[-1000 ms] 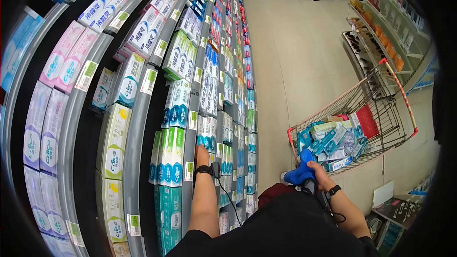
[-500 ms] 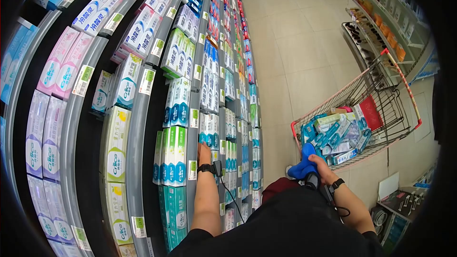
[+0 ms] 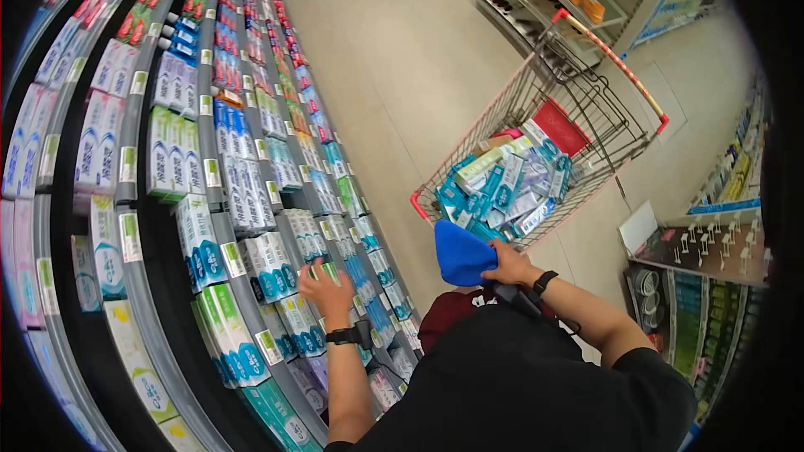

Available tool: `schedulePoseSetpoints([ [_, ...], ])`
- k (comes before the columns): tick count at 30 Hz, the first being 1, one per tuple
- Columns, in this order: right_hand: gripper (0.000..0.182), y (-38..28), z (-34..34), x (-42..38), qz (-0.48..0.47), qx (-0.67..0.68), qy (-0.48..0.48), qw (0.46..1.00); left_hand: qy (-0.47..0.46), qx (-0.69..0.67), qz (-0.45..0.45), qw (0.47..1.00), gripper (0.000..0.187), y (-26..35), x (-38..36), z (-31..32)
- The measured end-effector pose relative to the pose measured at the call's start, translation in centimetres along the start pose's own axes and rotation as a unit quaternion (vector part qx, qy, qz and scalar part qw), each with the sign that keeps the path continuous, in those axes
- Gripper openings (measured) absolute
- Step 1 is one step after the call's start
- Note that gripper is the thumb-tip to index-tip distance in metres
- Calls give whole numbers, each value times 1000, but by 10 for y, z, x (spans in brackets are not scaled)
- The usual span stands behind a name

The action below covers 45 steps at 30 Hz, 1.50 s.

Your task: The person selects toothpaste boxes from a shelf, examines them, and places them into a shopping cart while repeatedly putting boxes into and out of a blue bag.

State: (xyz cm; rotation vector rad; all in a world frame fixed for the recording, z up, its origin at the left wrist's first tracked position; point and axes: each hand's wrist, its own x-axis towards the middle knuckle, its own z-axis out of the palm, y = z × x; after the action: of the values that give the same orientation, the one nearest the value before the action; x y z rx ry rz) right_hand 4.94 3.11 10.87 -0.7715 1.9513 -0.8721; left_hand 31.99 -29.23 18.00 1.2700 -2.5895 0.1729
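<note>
The left hand's (image 3: 328, 291) fingers are loosely spread at a row of toothpaste boxes (image 3: 270, 266) on the shelf; whether they grip one, I cannot tell. The right hand's (image 3: 509, 264) fingers are closed on the narrow end of a blue item (image 3: 462, 256), held near the wire shopping cart (image 3: 615, 69). Inside the cart lie heaped boxes (image 3: 505, 182), just beside a red panel (image 3: 561, 126); beyond stretches the tiled floor (image 3: 377, 50)

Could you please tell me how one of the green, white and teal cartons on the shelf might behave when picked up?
The cartons are probably fairly stiff, given their crisp edges; their flat sides make rolling unlikely. Packed side by side, neighbours might shift.
</note>
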Motion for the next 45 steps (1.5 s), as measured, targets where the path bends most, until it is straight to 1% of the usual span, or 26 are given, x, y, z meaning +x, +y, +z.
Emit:
schedulePoseSetpoints([
  [3, 60, 9, -29, -9, 39, -144, -11, 989, -109, -127, 77, 983, 51, 55, -6, 18],
  [6, 58, 33, -60, -14, 61, -226, -77, 969, -189, -204, 159, 947, 43, 104, -1, 36],
  [7, 46, 48, -68, -17, 60, -222, -90, 969, -219, -220, 183, 933, 39, 119, 3, 39],
  [10, 31, 94, -89, -28, 61, -193, -117, 972, -257, -299, 251, 884, 29, 152, 13, 68],
  [11, 23, 107, -96, -37, 102, -157, -101, 977, -233, -309, 275, 880, 24, 162, 16, 78],
  [15, 25, 130, -127, -68, 131, -132, -98, 978, -352, -376, 236, 824, 23, 205, 32, 121],
  [18, 29, 141, -140, -85, 189, -35, -33, 981, -437, -407, 155, 787, 24, 240, 37, 162],
  [19, 29, 144, -145, -89, 219, 60, -34, 973, -470, -396, 127, 778, 32, 247, 37, 183],
  [21, 29, 149, -157, -93, 272, 249, -32, 929, -412, -358, 104, 831, 42, 253, 20, 229],
  [22, 29, 151, -165, -94, 281, 257, -73, 922, -379, -339, 92, 856, 47, 258, 15, 252],
  [23, 29, 154, -175, -95, 289, 263, -114, 914, -398, -282, 101, 867, 66, 258, 9, 271],
  [24, 29, 160, -189, -94, 296, 266, -153, 905, -429, -239, 100, 865, 68, 262, 5, 272],
  [25, 30, 167, -196, -90, 205, 226, -198, 931, -457, -200, 99, 861, 69, 272, 3, 269],
  [26, 31, 172, -203, -97, 163, 187, -196, 949, -485, -160, 97, 855, 70, 284, 2, 268],
  [28, 32, 143, -230, -80, 295, 209, -285, 888, -542, -96, 76, 832, 68, 309, 10, 247],
  [29, 35, 156, -232, -80, 272, 166, -272, 908, -570, -59, 66, 817, 67, 315, 10, 240],
  [31, 44, 179, -227, -75, 215, 83, -245, 942, -549, -84, 32, 831, 61, 310, -3, 252],
  [33, 53, 180, -236, -64, 192, 122, -237, 944, -548, -120, -9, 828, 55, 312, -2, 255],
  [34, 58, 178, -241, -58, 180, 143, -233, 945, -537, -155, 0, 830, 54, 316, 1, 247],
  [36, 60, 187, -251, -44, 159, 34, -287, 944, -507, -222, 18, 833, 52, 318, 8, 237],
  [37, 60, 190, -253, -38, 146, -19, -312, 939, -507, -275, 20, 817, 52, 317, 11, 233],
  [40, 63, 180, -272, -12, 205, -29, -376, 903, -526, -328, -15, 784, 54, 316, 18, 213],
  [41, 66, 179, -275, -8, 194, -48, -366, 909, -547, -309, -30, 778, 58, 316, 21, 206],
  [42, 66, 182, -278, -2, 170, -48, -364, 915, -546, -339, -39, 765, 55, 319, 23, 196],
  [44, 67, 190, -281, 13, 124, -45, -356, 925, -555, -437, -110, 699, 84, 285, -11, 250],
  [45, 63, 196, -279, 19, 97, -32, -322, 941, -574, -454, -134, 668, 88, 288, -5, 239],
])
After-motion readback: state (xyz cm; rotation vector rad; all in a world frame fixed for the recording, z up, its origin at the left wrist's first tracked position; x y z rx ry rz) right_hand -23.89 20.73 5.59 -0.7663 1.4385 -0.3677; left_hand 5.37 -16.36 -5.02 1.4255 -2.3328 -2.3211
